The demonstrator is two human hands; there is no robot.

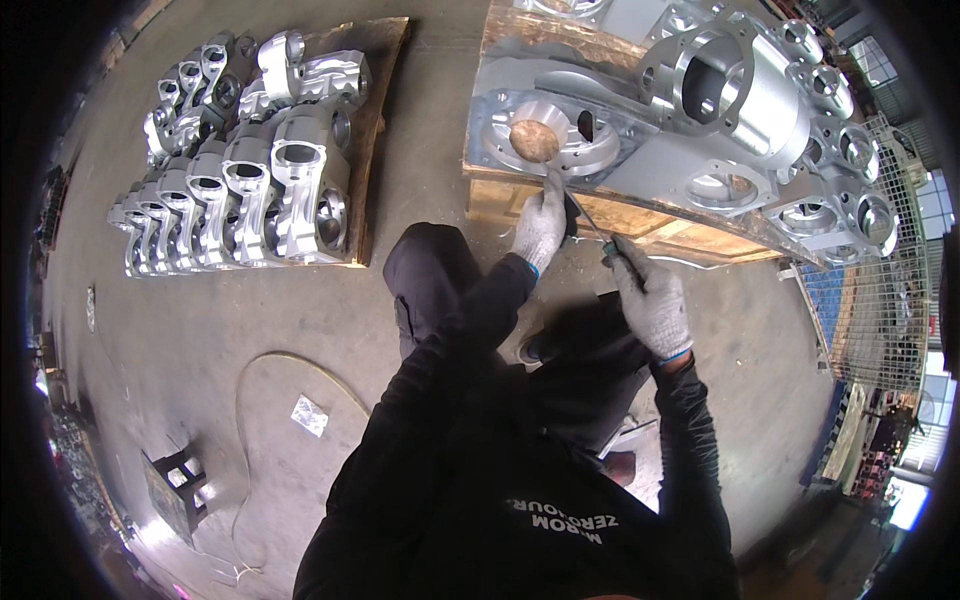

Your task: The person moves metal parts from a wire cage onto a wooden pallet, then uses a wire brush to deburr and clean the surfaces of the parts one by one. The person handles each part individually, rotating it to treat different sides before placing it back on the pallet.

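Observation:
In my right hand [652, 298], gloved in light grey, is a slim tool with a green handle [609, 248] and a thin metal shaft [590, 217], like a screwdriver. That shaft slants up and left toward my left hand [541, 222]. My left fingers, also gloved, are closed at its upper end, beside the lower rim of a silver metal casting [603, 152]. What they pinch is hidden. A dark piece [572, 214] shows beside the left hand. The casting lies on a wooden pallet [500, 197] and has a round brown-faced boss [534, 141] and a machined flange.
More silver castings with large bores [720, 85] crowd the right pallet. A second pallet [372, 150] at left holds rows of similar castings [245, 180]. Behind me lie a hose [243, 400], a small dark stool [175, 490] and a white sheet [310, 415]. Wire mesh [885, 300] stands at right.

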